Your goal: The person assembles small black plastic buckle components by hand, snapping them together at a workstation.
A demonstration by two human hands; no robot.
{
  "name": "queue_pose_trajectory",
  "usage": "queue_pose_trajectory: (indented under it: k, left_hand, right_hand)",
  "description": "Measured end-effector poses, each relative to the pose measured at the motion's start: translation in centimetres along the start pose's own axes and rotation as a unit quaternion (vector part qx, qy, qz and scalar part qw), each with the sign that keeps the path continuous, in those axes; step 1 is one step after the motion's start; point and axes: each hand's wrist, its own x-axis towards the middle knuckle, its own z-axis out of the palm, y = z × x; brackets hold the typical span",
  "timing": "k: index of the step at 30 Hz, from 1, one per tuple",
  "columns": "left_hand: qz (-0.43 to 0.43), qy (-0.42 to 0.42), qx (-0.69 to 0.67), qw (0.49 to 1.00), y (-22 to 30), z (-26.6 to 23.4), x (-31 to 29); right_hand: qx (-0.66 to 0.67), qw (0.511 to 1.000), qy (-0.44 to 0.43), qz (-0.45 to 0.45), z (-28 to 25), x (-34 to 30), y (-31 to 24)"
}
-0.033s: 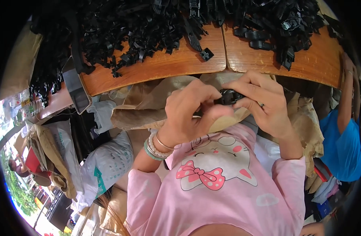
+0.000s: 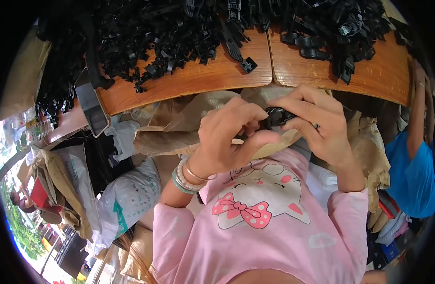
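Note:
My right hand (image 2: 317,122) pinches a small black plastic buckle-like part (image 2: 277,116) between thumb and fingers, just off the table's near edge. Its exact kind is partly hidden by the fingers. Close by on the left, my left hand (image 2: 231,135) has its thumb and forefinger apart beside that part, with the other fingers curled. The forefinger's tip is near the part's left end; whether they touch I cannot tell. Beneath both hands a brown paper sack (image 2: 167,142) gapes open between the table and my body.
Heaps of black plastic parts (image 2: 156,38) cover the far side of the wooden table (image 2: 203,85). A grey tray-like object (image 2: 92,106) leans at its left edge. White plastic bags (image 2: 132,203) stand at left. At right, another person in blue (image 2: 414,175) reaches to the table.
My left thumb and forefinger have parted slightly more. The right hand keeps its hold on the black part and has shifted barely.

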Motion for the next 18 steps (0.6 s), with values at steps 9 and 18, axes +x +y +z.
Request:
queue_pose_trajectory:
  k: [9,18]
  left_hand:
    - [-0.154,-0.069,-0.237,0.957,0.2,-1.9,0.5]
    - [-0.376,-0.109,-0.408,0.825,-0.1,-1.2,-1.6]
  right_hand:
    - [-0.128,0.983,-0.019,-0.127,-0.6,0.8,-0.7]
    - [-0.192,0.962,-0.016,-0.194,-0.5,0.7,-1.5]
